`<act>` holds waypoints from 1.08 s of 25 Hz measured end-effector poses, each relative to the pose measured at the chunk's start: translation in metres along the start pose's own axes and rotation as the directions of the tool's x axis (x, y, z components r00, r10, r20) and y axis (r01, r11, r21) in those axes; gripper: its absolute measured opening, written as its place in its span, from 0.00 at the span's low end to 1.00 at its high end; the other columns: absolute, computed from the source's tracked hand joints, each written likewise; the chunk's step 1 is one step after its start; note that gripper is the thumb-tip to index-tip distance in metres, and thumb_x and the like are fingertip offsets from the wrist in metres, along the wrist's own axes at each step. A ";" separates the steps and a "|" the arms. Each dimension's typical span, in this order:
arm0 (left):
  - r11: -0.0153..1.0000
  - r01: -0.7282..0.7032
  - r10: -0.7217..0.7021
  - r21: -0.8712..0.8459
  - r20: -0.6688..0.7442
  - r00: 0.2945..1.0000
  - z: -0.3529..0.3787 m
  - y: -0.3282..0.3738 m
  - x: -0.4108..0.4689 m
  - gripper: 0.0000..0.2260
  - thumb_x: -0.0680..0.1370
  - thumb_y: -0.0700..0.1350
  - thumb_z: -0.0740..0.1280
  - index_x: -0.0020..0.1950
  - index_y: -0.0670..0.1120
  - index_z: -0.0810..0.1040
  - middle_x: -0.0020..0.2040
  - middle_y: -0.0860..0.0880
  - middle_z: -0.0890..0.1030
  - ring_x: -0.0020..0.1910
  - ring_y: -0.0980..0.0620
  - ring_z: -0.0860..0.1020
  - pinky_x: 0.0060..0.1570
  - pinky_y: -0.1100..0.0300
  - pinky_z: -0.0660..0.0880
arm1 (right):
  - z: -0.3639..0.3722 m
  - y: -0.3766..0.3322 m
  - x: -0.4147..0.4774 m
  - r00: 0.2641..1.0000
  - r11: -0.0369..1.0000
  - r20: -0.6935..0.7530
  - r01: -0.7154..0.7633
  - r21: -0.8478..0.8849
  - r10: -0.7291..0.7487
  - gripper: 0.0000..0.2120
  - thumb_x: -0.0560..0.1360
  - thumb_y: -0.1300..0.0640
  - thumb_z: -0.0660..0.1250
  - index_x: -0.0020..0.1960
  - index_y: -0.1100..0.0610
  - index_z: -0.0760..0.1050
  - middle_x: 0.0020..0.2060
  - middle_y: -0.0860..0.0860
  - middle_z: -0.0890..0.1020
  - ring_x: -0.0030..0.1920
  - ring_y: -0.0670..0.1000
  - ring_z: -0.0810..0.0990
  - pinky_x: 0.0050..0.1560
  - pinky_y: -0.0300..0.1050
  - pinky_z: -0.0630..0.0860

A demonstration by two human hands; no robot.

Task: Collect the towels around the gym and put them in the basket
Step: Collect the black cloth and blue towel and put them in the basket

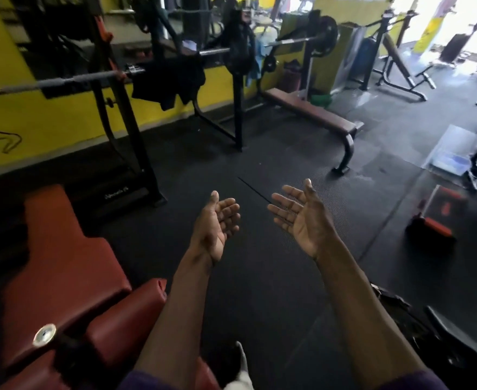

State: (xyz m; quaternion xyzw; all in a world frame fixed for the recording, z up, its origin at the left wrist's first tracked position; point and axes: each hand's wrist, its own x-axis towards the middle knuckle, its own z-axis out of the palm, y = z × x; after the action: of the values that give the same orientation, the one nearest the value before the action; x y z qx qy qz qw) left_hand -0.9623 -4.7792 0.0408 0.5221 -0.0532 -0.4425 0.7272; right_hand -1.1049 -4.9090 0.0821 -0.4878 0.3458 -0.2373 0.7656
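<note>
Both hands are reaching forward over the black floor, palms turned up. The left hand and the right hand are hovering apart, fingers loosely spread, gripping nothing. A dark cloth, possibly a towel though blur is making it hard to tell, is hanging over the barbell by the yellow wall. A blue towel is dangling from the rack behind the bench. A red padded seat is sitting just beside the left forearm.

Blue towel on rack
</note>
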 end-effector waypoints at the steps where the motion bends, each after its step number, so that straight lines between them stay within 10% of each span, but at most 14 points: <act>1: 1.000 -0.022 0.021 -0.021 -0.023 1.000 0.005 0.014 0.029 0.25 0.82 0.62 0.53 0.62 0.44 0.79 0.59 0.47 0.82 0.55 0.48 0.79 0.54 0.53 0.72 | 0.002 -0.009 0.033 1.000 1.000 0.021 -0.003 -0.004 0.003 0.28 0.82 0.35 0.54 0.67 0.55 0.75 0.61 0.56 0.84 0.61 0.57 0.83 0.64 0.55 0.74; 27: 0.964 -0.258 0.260 0.070 -0.462 0.848 0.045 0.299 0.640 0.18 0.82 0.58 0.60 0.56 0.47 0.82 0.57 0.48 0.84 0.57 0.49 0.81 0.59 0.50 0.75 | 0.125 -0.182 0.743 0.939 0.987 0.311 -0.116 -0.108 0.144 0.27 0.81 0.35 0.56 0.66 0.55 0.77 0.58 0.55 0.86 0.57 0.56 0.86 0.59 0.54 0.77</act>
State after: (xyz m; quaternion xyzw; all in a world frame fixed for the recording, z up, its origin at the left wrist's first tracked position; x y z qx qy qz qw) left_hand -0.4251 -5.2401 0.0561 0.6031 0.0527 -0.2015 0.7700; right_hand -0.5335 -5.4316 0.0618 -0.5290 0.2594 -0.0892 0.8031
